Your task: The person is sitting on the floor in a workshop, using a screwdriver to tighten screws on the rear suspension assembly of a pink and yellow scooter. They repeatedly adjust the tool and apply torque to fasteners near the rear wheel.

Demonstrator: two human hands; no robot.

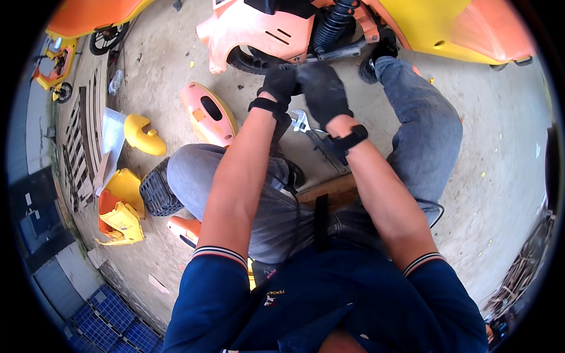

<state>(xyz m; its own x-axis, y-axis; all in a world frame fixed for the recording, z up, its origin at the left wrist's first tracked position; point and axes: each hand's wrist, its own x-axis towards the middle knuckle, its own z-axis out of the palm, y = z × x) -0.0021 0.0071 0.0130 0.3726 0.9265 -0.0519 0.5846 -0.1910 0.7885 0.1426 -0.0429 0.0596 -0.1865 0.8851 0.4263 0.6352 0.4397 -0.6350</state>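
Observation:
Both my hands wear black gloves and meet close together at the lower edge of a motor scooter with a salmon-pink panel [253, 30]. My left hand [280, 82] is closed, its fingers curled at the scooter's lower metal part; what they grip, if anything, is hidden. My right hand [322, 91] is beside it, back of the glove up, slightly blurred, its fingers out of sight. Beneath my hands, near my right wrist, is a silver adjustable wrench [301, 121]. A black shock absorber [335, 26] stands above my right hand.
A pink-and-yellow body panel [207, 113] lies on the concrete left of my hands. Further left are a yellow curved part [144, 135], a dark plastic crate [162, 189], yellow panels [125, 215] and a wooden pallet [88, 126]. A large yellow-orange body [465, 26] overhangs at upper right.

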